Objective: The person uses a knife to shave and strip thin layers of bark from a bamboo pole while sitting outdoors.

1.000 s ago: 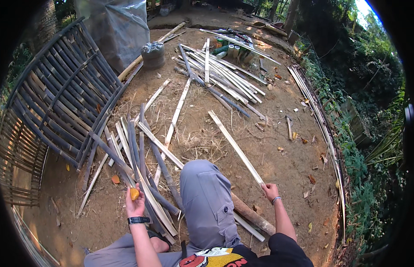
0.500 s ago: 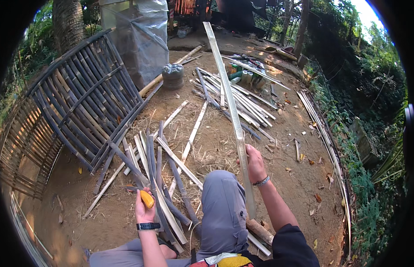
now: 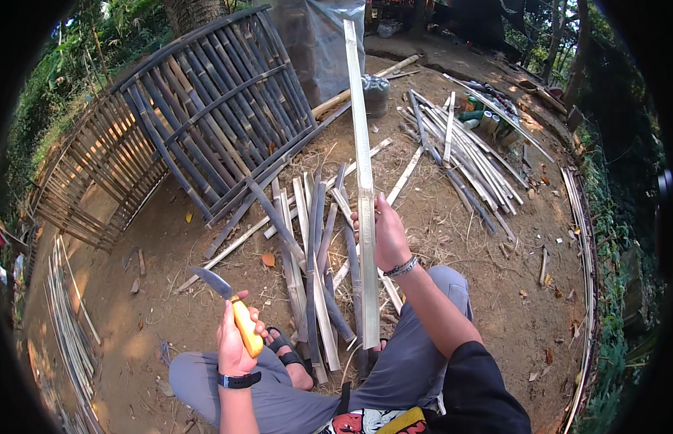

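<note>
My left hand (image 3: 237,338) is closed round the yellow handle of a knife (image 3: 246,325), its curved blade pointing up and to the left. With my right hand (image 3: 388,235) I grip a long pale bamboo strip (image 3: 362,155) near its middle. The strip stands nearly upright in front of me, its lower end between my knees. My right fingers are partly behind it. Below and beyond the strip, dark and pale bamboo slats (image 3: 318,239) lie in a loose pile near my sandalled foot (image 3: 294,365).
A dark bamboo panel (image 3: 221,108) leans at the far left, beside a lighter slatted one (image 3: 98,181). More split strips (image 3: 474,152) lie at the right, near green bamboo tubes (image 3: 488,119). A black bag-like container (image 3: 376,98) stands at the back. Thin strips (image 3: 73,333) lie at the left.
My view has swung left. The bamboo strip has come toward the middle, between my knees, and stands more upright. My left hand has turned the knife so its blade now shows clearly.
</note>
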Demonstrator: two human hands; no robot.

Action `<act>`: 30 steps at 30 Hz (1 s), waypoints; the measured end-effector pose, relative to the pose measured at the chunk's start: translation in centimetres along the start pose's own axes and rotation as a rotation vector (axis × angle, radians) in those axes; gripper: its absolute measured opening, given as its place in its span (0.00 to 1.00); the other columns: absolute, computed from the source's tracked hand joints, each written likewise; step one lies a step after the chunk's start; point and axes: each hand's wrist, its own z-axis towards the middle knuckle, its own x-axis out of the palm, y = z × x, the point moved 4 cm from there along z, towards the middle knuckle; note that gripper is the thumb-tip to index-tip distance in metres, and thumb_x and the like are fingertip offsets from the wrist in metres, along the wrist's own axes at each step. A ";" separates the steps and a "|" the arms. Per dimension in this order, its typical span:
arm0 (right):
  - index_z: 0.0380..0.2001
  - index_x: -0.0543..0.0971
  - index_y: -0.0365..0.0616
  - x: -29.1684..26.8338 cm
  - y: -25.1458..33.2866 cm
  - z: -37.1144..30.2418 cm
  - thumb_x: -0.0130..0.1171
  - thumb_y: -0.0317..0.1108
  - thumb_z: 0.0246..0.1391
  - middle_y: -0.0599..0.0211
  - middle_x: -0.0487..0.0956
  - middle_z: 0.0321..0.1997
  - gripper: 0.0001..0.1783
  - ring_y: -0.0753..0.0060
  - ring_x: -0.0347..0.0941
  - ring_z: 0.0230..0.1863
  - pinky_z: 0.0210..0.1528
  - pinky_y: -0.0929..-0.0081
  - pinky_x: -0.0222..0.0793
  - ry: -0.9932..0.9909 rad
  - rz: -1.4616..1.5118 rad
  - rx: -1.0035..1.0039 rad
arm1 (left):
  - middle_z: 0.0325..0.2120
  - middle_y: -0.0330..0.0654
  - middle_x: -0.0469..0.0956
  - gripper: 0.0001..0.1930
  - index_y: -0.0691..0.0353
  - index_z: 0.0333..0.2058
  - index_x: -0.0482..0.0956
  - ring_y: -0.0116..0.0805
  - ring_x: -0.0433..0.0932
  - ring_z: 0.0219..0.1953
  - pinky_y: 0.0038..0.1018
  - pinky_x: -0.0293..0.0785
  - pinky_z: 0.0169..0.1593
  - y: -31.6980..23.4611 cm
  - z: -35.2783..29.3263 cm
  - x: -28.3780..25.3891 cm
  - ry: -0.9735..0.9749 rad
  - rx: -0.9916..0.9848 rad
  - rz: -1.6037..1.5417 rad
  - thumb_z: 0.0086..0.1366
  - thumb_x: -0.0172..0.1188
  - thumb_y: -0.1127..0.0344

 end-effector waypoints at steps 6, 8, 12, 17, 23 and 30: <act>0.40 0.69 0.44 -4.9 -8.3 3.1 0.37 0.51 0.68 0.69 0.75 0.27 0.21 0.79 0.70 0.22 0.25 0.78 0.71 -0.130 -0.141 0.226 | 0.23 0.37 0.70 0.20 0.65 0.51 0.68 0.25 0.67 0.17 0.24 0.66 0.23 5.2 2.2 -1.0 -0.091 -0.092 0.043 0.72 0.43 0.53; 0.42 0.69 0.44 -6.7 -10.2 3.6 0.40 0.52 0.67 0.71 0.73 0.26 0.21 0.79 0.69 0.23 0.24 0.77 0.70 -0.207 -0.082 0.372 | 0.22 0.39 0.74 0.17 0.65 0.50 0.70 0.27 0.72 0.19 0.23 0.69 0.23 5.8 2.5 -0.1 -0.024 -0.051 0.148 0.70 0.49 0.59; 0.45 0.69 0.41 -9.5 -15.1 3.6 0.46 0.51 0.64 0.71 0.73 0.24 0.22 0.78 0.69 0.22 0.24 0.77 0.67 -0.273 -0.098 0.487 | 0.21 0.40 0.75 0.14 0.67 0.45 0.72 0.24 0.73 0.17 0.19 0.70 0.20 7.7 2.3 0.5 -0.029 -0.049 0.366 0.65 0.58 0.65; 0.37 0.71 0.36 -9.9 -17.3 1.8 0.61 0.34 0.54 0.70 0.73 0.24 0.14 0.79 0.67 0.24 0.25 0.74 0.64 -0.246 -0.311 0.495 | 0.25 0.43 0.78 0.09 0.69 0.38 0.75 0.26 0.78 0.21 0.17 0.72 0.20 9.5 2.7 1.8 0.058 -0.101 0.536 0.62 0.57 0.70; 0.30 0.70 0.41 -9.1 -19.0 0.5 0.62 0.34 0.53 0.70 0.72 0.21 0.12 0.77 0.66 0.19 0.21 0.76 0.62 -0.195 -0.380 0.459 | 0.55 0.52 0.69 0.16 0.67 0.43 0.74 0.40 0.70 0.56 0.39 0.64 0.61 13.8 2.2 2.6 0.243 -0.348 0.192 0.61 0.48 0.65; 0.39 0.68 0.41 -7.9 -22.8 -1.6 0.56 0.40 0.59 0.68 0.73 0.25 0.14 0.74 0.70 0.23 0.24 0.74 0.67 -0.217 -0.146 0.588 | 0.47 0.48 0.73 0.19 0.66 0.50 0.70 0.39 0.79 0.42 0.28 0.77 0.41 17.3 0.5 2.5 0.268 -0.581 -0.097 0.63 0.48 0.63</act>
